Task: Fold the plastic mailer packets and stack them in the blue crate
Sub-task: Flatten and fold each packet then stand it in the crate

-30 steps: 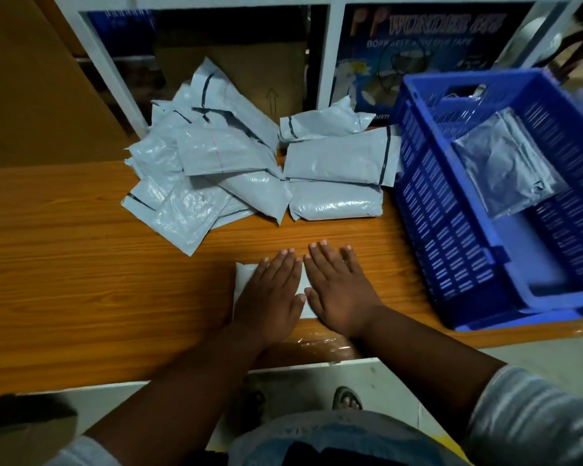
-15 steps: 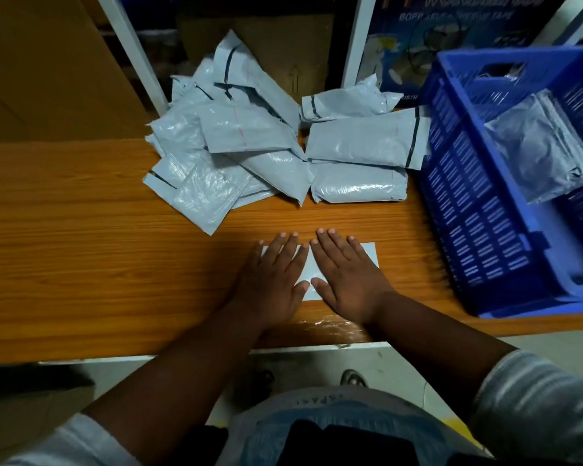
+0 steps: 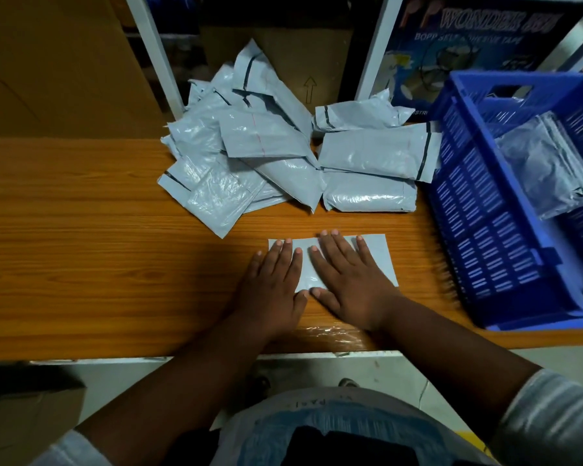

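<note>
Head view: left hand (image 3: 272, 280) and right hand (image 3: 347, 275) lie flat, fingers spread, side by side, pressing a folded grey mailer (image 3: 379, 255) onto the wooden table (image 3: 81, 247). Just beyond the fingertips sits a loose pile of grey mailer packets (image 3: 249, 156), several with a dark strip at one end. To the right, the blue crate (image 3: 485, 230) stands on the table edge with folded packets (image 3: 546, 163) inside. Behind, a white shelf frame (image 3: 374, 45) and a blue box (image 3: 478, 38) printed "WONDER" and "BOPP SELF ADHESIVE TAPE". A brown carton (image 3: 303, 62) bears an upward arrow.
</note>
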The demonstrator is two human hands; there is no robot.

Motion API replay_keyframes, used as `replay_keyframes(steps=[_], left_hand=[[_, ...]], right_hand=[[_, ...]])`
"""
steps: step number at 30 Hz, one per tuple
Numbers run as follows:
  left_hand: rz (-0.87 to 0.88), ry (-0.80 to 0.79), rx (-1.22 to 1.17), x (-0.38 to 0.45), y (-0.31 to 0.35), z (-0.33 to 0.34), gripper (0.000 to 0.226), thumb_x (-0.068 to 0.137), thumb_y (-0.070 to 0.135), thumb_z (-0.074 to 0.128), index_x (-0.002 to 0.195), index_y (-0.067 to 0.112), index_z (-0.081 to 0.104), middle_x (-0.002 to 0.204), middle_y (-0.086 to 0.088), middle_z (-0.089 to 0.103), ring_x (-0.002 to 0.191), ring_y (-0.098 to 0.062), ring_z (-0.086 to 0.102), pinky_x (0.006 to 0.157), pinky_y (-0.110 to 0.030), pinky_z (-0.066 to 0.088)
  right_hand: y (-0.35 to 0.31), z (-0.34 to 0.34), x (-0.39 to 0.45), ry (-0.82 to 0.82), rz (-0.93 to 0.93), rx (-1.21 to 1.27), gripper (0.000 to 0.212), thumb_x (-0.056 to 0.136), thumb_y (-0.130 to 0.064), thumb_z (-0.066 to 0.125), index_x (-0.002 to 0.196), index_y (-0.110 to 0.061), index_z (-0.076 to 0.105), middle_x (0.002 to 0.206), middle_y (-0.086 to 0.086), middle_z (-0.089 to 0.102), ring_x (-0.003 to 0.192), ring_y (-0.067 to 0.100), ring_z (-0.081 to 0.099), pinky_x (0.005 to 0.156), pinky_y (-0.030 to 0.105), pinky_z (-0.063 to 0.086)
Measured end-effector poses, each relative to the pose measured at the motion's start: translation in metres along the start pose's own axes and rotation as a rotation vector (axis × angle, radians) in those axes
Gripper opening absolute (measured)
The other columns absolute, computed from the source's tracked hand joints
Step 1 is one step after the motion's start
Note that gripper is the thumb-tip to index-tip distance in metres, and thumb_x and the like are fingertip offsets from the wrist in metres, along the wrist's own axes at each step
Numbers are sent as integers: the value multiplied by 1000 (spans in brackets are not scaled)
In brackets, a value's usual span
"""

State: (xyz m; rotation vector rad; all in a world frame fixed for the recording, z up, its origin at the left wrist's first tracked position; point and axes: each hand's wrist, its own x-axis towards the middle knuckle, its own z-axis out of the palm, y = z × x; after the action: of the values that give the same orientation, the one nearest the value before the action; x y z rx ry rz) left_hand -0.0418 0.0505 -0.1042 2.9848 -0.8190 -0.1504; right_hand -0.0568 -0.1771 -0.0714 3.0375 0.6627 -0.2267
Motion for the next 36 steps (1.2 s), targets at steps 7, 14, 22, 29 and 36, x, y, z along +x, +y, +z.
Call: replay_keyframes(steps=[7,14,22,29,36], left_hand=[[-27,-50,-21,5,4,-8,88,95,59,22,171,18,10,180,-12,0,166,-32,-1,131,-61,6],[70,-37,-14,7,20,-6,83,98,55,30,171,21,12,180,-10,2,166,-32,1,131,-58,12],[56,-72,-22,9,24,-18,84,93,56,24,171,23,18,180,-8,9,166,-30,5,132,-57,16],[141,41,-119,31,56,-37,78,99,53,39,163,9,40,171,-19,33,161,-35,26,129,-55,29],[126,-132,1,39,69,-19,88,96,58,26,171,14,16,179,-13,8,165,-30,5,132,-56,15]], right_hand=[[-3,16,5,-143,34,116,78,109,-65,19,170,-27,-12,175,3,-28,161,24,-28,130,59,-8],[21,1,-6,-39,0,416,70,113,-50,38,172,-23,11,179,-2,-7,164,13,-16,134,48,-1],[32,10,-34,-130,39,177,72,112,-63,16,172,-27,-3,178,1,-16,164,23,-16,134,46,1],[59,-8,-36,-55,-20,345,70,111,-64,23,172,-32,9,180,5,-5,165,24,-9,133,50,2],[64,-1,-28,-58,185,494,68,112,-59,28,169,-22,23,178,4,14,165,22,10,132,48,12]])
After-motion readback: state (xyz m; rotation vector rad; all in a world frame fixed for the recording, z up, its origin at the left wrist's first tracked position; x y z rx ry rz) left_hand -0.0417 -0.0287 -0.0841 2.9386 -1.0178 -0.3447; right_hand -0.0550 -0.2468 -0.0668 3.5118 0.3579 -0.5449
